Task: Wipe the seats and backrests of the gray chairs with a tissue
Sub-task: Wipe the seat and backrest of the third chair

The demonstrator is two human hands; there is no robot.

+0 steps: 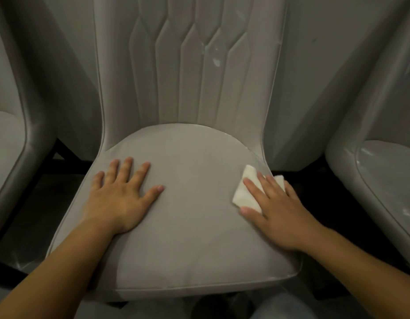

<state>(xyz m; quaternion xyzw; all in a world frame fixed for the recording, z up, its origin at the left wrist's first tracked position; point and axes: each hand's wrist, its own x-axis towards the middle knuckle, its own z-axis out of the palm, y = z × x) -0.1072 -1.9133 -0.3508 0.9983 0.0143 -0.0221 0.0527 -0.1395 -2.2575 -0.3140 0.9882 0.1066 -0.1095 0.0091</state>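
Your right hand (276, 207) presses a folded white tissue (245, 192) flat against the seat (194, 192) of the middle gray chair, near its right edge; the fingers are straight on top of the tissue, not curled around it. Your left hand (121, 192) lies flat and relaxed on the left part of the same seat, holding nothing, and it seems to steady the chair.

To do this step well, keep the palm low so that the whole tissue touches the fabric, and draw it in long overlapping strokes from the right edge toward the left hand. Lift the left hand away when the strokes come to it, otherwise that patch will stay unwiped. Follow the piping along the edge, where dirt likes to gather.

The backrest (190, 72) shows pale smears (215, 62) on its upper right panels, so I judge it still needs wiping. The neighbouring chair on the left (13, 139) and the one on the right (381, 176) wait too.
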